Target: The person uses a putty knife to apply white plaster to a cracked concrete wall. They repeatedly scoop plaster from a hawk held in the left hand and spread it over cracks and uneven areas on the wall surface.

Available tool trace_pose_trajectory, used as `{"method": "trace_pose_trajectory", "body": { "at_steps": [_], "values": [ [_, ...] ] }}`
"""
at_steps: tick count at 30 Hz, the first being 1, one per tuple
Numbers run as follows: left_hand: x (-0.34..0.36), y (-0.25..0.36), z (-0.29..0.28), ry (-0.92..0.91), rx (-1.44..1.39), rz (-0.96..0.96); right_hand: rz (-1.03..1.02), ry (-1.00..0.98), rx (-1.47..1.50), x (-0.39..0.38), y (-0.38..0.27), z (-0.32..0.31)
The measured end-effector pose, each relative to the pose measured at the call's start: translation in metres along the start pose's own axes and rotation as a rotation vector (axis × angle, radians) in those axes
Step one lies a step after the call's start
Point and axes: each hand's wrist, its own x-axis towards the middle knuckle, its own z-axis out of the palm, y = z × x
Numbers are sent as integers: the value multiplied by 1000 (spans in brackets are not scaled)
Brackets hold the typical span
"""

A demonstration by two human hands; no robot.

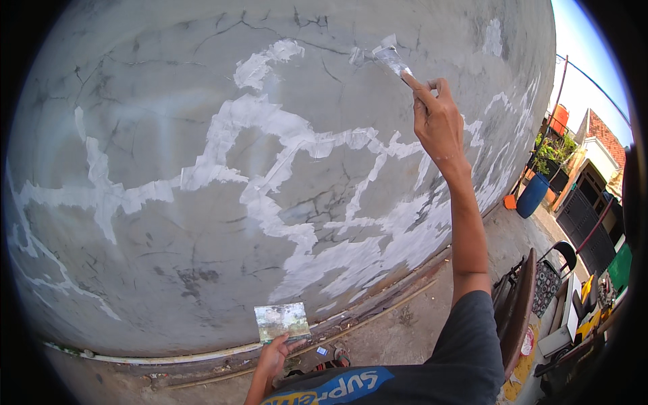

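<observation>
My right hand (pixel 440 125) is raised high with its fingers closed on a putty knife (pixel 392 58), whose blade lies against the grey wall (pixel 169 135) beside a small fresh smear of white filler. Low down, my left hand (pixel 273 356) grips the bottom edge of a flat rectangular plate (pixel 282 320) smeared with white and greenish filler. White filler (pixel 270 125) runs in branching bands along the wall's cracks. Dark bare cracks (pixel 263 28) show near the top, left of the knife.
A pale pipe (pixel 162 359) runs along the foot of the wall. To the right stand a brown rounded tabletop edge (pixel 521 310), a patterned chair (pixel 545 287) and yellow-and-black items. Farther off are a blue barrel (pixel 533 196), plants (pixel 553 152) and a dark gate (pixel 586 229).
</observation>
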Motion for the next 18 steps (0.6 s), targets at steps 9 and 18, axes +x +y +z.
{"method": "trace_pose_trajectory", "body": {
  "at_steps": [9, 18],
  "values": [
    [-9, 5, 5, 39, 48, -69, 109, -54, -3, -8, -34, 24],
    [-3, 4, -9, -23, 31, -65, 1, 149, 241, -10, -67, 37]
  ]
}}
